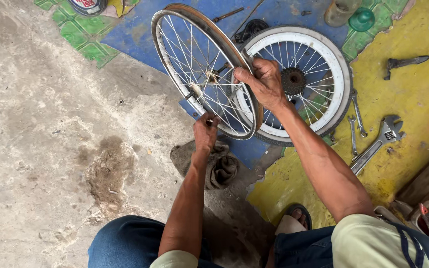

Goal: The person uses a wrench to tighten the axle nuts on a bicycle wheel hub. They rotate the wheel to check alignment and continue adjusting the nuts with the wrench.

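The right hand is gripping the bare, rusty spoked bicycle rim upright while left-hand fingers are pinching a spoke end, best turned steadily.

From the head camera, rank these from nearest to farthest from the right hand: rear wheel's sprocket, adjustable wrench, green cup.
From the right hand:
1. Sprocket, just beside it at the white wheel's hub.
2. Green cup, top edge.
3. Adjustable wrench, lower right on the yellow mat.

Bare wheel rim: dull metal, rust-browned edge, thin shiny spokes. Second wheel: glossy white rim, rough dark sprocket. Adjustable wrench: grey matt metal. Floor: rough concrete. Rag: grimy cloth.
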